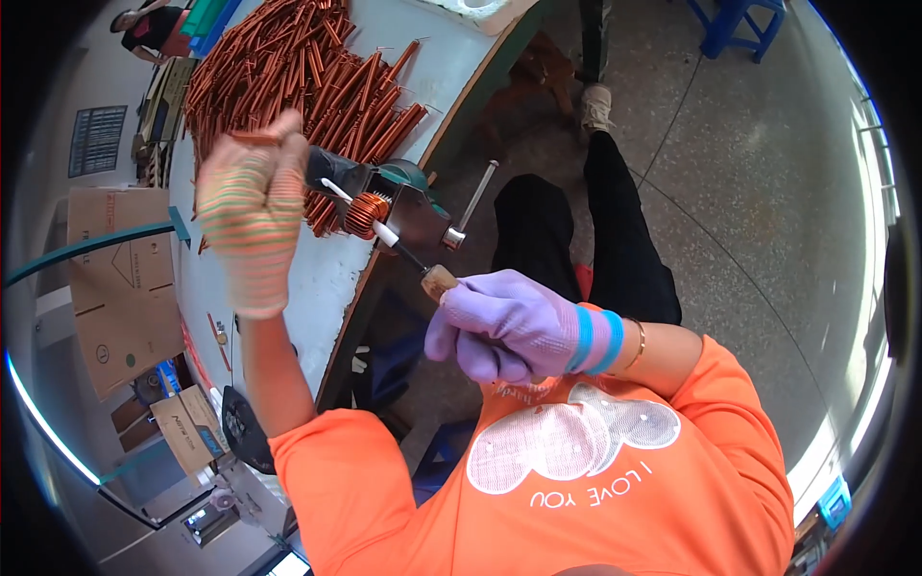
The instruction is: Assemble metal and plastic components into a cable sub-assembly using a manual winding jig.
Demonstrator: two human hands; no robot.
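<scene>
Left hand [252, 206], in a striped knit glove, is raised above the desk [288, 288] and clenched around the end of a copper wire [257, 138] at its upper fingers. Right hand [509, 326], in a purple glove with a blue cuff, is closed on the wooden handle [439, 280] of a hand crank, held just off the desk's near edge. The crank's thin shaft [389, 235] runs from that handle up into a small winding fixture [384, 187] clamped at the desk edge. A copper coil [363, 215], tightly wound, sits on the shaft between the fixture body and the handle. A metal clamp lever [473, 206] projects from the fixture out past the desk edge. A large heap of finished copper coils [307, 72] covers the far part of the desk, behind the left hand. Cardboard boxes [120, 278] stand on the floor beyond the desk's left side
</scene>
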